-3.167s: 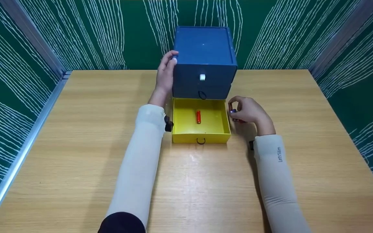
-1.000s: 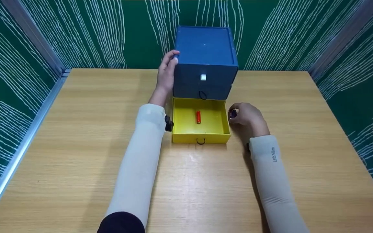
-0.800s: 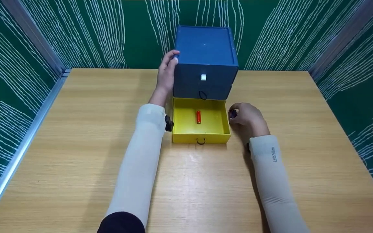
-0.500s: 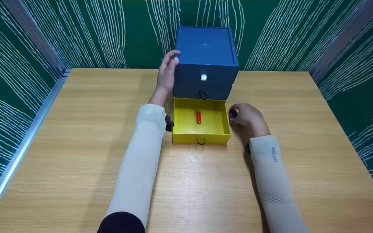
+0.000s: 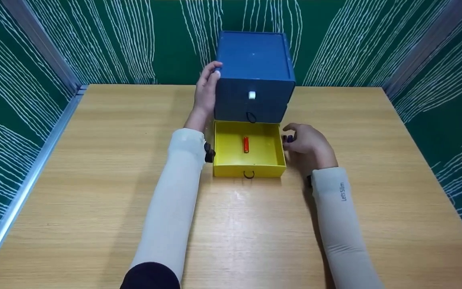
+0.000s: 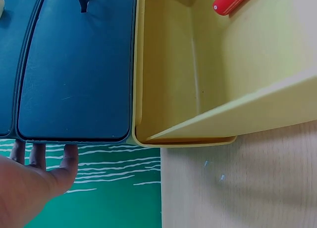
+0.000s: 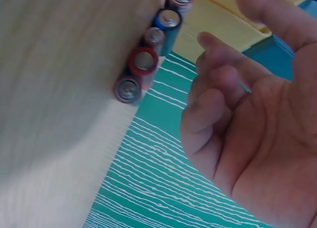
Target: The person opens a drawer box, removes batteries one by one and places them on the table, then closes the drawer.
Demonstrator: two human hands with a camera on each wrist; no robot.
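Observation:
My left hand (image 5: 205,94) rests against the left side of a blue drawer cabinet (image 5: 255,56), fingers extended along its edge. From the cabinet's bottom a yellow drawer (image 5: 249,171) is pulled out, with one red battery (image 5: 246,145) lying on its floor. To the right of that drawer, several batteries (image 7: 143,61) stand in a close row on the table, end caps showing in the right wrist view. My right hand (image 5: 311,142) is just beside this row, fingers loosely bent and spread, a gap between palm and batteries in the right wrist view.
A wooden table (image 5: 231,233) carries the cabinet near its back edge. Green walls with white streaks (image 5: 183,52) enclose the back and sides. A white knob (image 5: 252,95) and black loop pulls mark the drawer fronts.
Three seconds ago my right fingers pinched a battery beside the drawer; then they closed around the row. Now they have let go and shifted slightly away. My left hand stays put.

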